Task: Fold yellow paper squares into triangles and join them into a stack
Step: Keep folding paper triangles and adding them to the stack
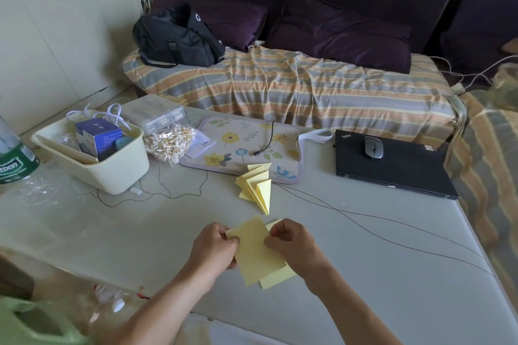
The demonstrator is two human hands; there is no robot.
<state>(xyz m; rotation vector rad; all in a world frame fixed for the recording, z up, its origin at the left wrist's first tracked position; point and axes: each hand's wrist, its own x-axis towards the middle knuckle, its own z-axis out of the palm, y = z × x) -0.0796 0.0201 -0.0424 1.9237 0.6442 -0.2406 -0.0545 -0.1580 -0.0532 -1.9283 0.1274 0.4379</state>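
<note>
Pinching yellow paper square point(256, 249) at lower centre of frame: left hand point(214, 246) fingers clamped on left corner, right hand point(291, 242) fingers clamped on right edge. Second sheet point(276, 279) beneath. Folded triangle stack point(256, 186) above, mid-frame, on table point(364, 274).

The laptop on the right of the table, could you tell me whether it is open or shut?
Shut: the black laptop lies flat with its lid down, and a grey mouse sits on top.

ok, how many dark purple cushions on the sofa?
2: one dark purple cushion at the left, behind the black bag; one larger purple cushion at the middle. More may lie out of frame at the right.
</note>
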